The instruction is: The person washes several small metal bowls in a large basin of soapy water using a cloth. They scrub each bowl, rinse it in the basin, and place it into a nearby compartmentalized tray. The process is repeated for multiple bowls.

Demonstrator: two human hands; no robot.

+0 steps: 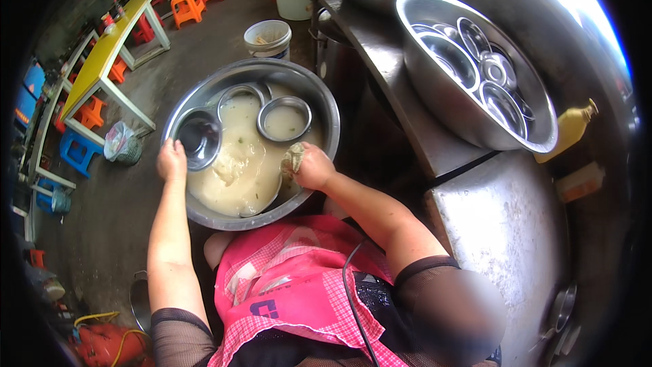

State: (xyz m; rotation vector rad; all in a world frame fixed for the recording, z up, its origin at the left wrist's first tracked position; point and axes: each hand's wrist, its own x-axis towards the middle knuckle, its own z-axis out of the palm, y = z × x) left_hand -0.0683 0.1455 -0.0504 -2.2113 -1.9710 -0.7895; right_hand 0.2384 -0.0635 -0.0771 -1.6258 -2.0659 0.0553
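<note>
A large metal basin (333,112) in front of me holds cloudy water with food bits and several steel bowls. My left hand (172,159) grips the rim of a shiny steel bowl (197,138), tilted at the basin's left side. My right hand (311,167) holds a crumpled, wet cloth (292,158) over the basin's right part. Just above the cloth, a round steel bowl (283,118) sits in the water with cloudy liquid inside. Another bowl (240,99) lies partly under the water near the far side.
Right of me, a big metal basin (423,76) of steel bowls stands on a metal counter (395,71), beside a yellow bottle (566,130). Beyond my basin stands a white bucket (267,35). At left are a yellow-topped table (104,53), plastic stools (187,6) and a lined wastebasket (122,145).
</note>
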